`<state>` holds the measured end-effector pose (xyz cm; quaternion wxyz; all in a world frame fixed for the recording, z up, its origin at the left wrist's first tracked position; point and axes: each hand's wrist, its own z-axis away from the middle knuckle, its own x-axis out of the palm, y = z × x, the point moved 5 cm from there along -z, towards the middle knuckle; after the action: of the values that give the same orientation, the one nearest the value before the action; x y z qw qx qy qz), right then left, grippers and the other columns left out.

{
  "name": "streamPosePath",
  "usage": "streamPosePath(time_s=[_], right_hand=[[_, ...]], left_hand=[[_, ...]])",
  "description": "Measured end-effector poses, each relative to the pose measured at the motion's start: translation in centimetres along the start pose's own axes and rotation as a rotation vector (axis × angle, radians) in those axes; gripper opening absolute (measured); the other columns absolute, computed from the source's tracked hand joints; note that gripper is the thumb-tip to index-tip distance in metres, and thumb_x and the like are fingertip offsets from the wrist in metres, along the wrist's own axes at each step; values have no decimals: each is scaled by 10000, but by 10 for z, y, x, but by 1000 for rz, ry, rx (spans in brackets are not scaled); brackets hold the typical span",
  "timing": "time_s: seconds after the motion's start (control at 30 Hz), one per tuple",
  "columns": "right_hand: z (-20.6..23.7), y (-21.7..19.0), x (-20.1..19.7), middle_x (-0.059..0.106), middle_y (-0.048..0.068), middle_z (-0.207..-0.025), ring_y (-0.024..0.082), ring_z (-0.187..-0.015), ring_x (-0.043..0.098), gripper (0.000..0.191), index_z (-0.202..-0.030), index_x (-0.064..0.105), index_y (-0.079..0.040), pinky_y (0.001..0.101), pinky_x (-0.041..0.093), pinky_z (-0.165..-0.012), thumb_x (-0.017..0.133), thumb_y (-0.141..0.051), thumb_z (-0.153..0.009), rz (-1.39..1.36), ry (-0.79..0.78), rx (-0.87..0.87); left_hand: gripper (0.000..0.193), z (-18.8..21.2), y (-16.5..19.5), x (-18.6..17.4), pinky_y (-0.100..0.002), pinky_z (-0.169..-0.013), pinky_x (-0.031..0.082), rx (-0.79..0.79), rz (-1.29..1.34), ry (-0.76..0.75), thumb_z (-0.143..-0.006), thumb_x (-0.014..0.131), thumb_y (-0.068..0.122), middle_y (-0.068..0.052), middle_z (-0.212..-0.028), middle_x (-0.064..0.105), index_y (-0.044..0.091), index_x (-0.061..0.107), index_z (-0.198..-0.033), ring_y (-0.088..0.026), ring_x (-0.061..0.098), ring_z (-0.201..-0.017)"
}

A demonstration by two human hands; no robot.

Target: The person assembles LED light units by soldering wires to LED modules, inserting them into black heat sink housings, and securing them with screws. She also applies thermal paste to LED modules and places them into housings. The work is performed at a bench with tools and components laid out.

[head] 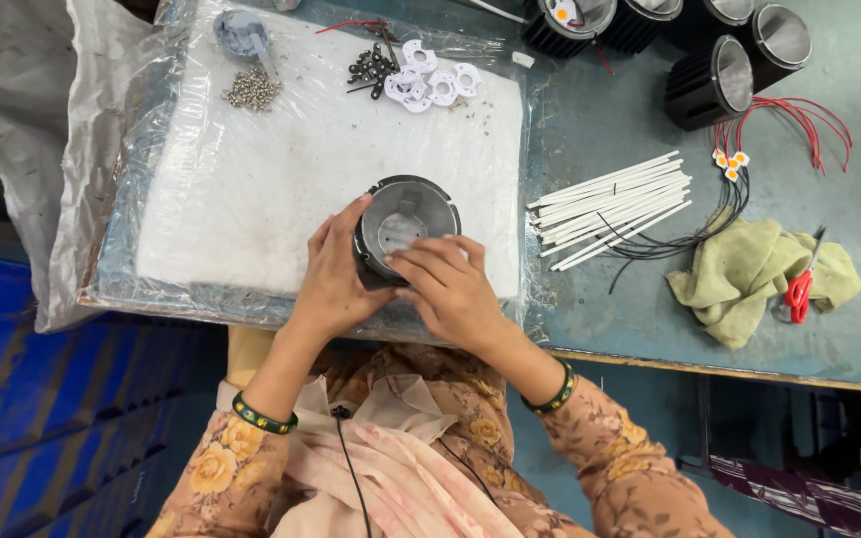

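A round black finned housing (pixel 403 217) with a grey metal inside stands open side up on a white foam pad (pixel 281 179). My left hand (pixel 333 277) grips its left wall, thumb against the rim. My right hand (pixel 450 287) rests on its near right edge, fingers curled over the rim. Both wrists wear dark green bangles.
On the pad's far side lie white ring parts (pixel 430 84), black screws (pixel 371 68), small silver screws (pixel 251 90) and a grey tool (pixel 243 36). To the right are white sleeves (pixel 610 204), red and black wires (pixel 789 120), more black housings (pixel 710 82), a green cloth (pixel 749 279) and red snips (pixel 800 291).
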<state>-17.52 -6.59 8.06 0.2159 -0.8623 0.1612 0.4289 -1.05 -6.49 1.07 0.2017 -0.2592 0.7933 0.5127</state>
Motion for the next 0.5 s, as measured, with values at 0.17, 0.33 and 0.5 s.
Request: streamPosePath(time_s=[0.17,0.33,0.5], right_hand=[[34,36,-11,674,69,-1305,248,-1232,604,343,-1247,631,-74,384,430,-1050,692,-271,-972,-189,308,255],[73,89,25,765,99,-1114,214,-1029,710,169,-1177,694,-55,308,563,-935,684,-167,-1051,-753,488,813],[69,82,37,731,101,-1010,198,-872,714,167,-1115,699,-18,293,561,-780,696,-54,-952,-399,322,688]], left_hand=[[1166,-4,2,-17,-499,-1218,283,-21,369,-42,-687,902,385,-189,-1613,333,42,235,-1580,-350,336,-1484],[580,-48,-36,-36,-360,-1144,513,-356,580,127,-966,714,377,-122,-1417,628,88,517,-1429,-222,628,-1311],[343,-148,-46,-16,-402,-972,543,26,62,79,-975,752,250,-103,-1263,664,103,659,-1271,-291,656,-1169]])
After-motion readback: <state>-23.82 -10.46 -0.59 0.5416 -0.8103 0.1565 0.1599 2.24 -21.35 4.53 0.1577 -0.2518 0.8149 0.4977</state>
